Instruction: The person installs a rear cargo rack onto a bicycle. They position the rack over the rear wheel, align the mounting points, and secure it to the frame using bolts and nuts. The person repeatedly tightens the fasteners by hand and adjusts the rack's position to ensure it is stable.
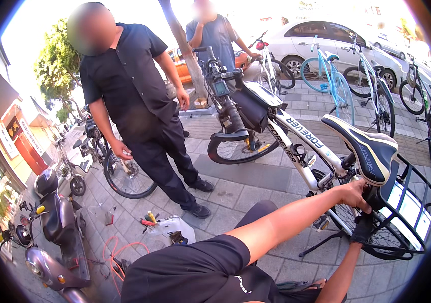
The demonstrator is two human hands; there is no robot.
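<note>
A white mountain bicycle (299, 140) with black handlebars stands before me, its saddle (367, 151) black and cream. My bare left hand (354, 195) is wrapped around a black part just beneath the saddle, by the seatpost. Below it my right hand (362, 229), in a black glove, is at the rack's lower struts beside the rear wheel (386, 236); its fingers are partly hidden. A black rear rack (408, 166) with a pale, shiny panel extends behind the saddle. The kickstand (319, 244) reaches down to the paving.
A person in dark clothes (132, 83) stands at left; another (215, 41) is behind the handlebars. A white tool bin (181, 227), orange cord (115, 250) and scooter (60, 227) lie to the left. Several bicycles (333, 75) and a white car (325, 41) stand behind.
</note>
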